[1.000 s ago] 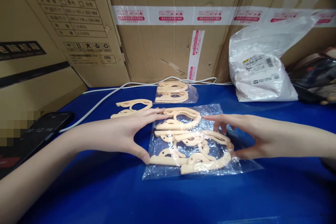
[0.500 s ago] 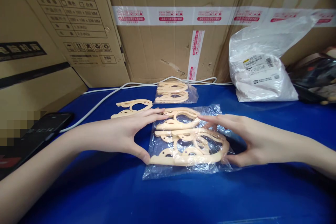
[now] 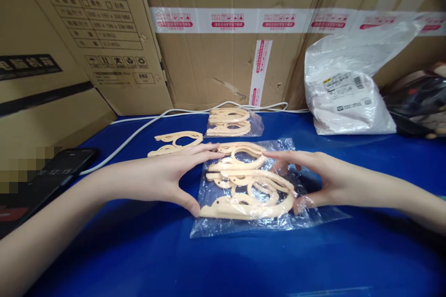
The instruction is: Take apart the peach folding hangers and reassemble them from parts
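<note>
A clear plastic bag point(image 3: 223, 228) lies flat in front of me, with several beige folding hangers point(image 3: 244, 209) inside. My left hand point(image 3: 163, 178) is at the bag's left side, thumb and fingers spread wide. Its thumb tip touches the end of the lowest hanger, and its fingertips rest by the upper hangers. From the right, my right hand point(image 3: 318, 178) takes the bag between thumb and fingers. Its index finger meets the upper hanger, and its thumb presses near the curved ends lower down. Some right fingers are partly hidden behind the film.
Behind the bag lie another bag of hangers point(image 3: 235, 123) and loose folding hangers point(image 3: 179, 139). A white cable point(image 3: 139, 132) runs along the back. A phone point(image 3: 59, 169) is at left, a white parcel bag point(image 3: 348, 97) at right. Cardboard boxes point(image 3: 216, 65) line the blue table point(image 3: 174, 260).
The lower hangers have slid together, their curved ends shifting left. My right thumb has moved left and slightly up with them. More loose film shows at the right. My left hand has barely moved.
</note>
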A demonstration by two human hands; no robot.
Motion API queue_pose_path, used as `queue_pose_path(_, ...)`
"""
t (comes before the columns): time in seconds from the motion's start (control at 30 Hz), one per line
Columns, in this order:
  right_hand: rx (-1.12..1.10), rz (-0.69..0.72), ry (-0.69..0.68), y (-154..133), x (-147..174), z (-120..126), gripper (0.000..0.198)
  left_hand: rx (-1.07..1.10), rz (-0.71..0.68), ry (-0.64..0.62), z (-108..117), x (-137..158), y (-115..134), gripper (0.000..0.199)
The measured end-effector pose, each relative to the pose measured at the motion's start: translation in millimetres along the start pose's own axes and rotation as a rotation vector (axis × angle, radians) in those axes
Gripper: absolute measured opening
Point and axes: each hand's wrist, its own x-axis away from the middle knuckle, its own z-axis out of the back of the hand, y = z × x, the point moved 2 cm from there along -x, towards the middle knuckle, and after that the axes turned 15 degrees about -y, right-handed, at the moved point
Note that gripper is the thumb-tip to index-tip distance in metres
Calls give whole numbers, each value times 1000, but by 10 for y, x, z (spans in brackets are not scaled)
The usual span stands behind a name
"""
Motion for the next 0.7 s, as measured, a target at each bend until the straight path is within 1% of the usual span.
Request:
queue_pose_path(0.07,18,25,37,-19,-44,-53,82,1,3,-7,1,-4,6,96)
queue_pose_path(0.17,33,54,50,-33,-78,-102,81,0,9,-11,1,-6,7,95)
queue_pose_path(0.3,-23,44,42,-7,-46,-67,82,6,32,-28,6,-6,12,98)
queue_pose_path(0.4,-82,50,42,10,-27,-51,77,15,47,-41,11,-8,23,99)
queue_pose_path(0.53,-128,91,53,3,-52,-90,71,18,36,-28,11,-13,30,98)
queue_pose_path(0.7,-130,97,76,0,-81,-128,67,22,52,-14,-3,-14,25,98)
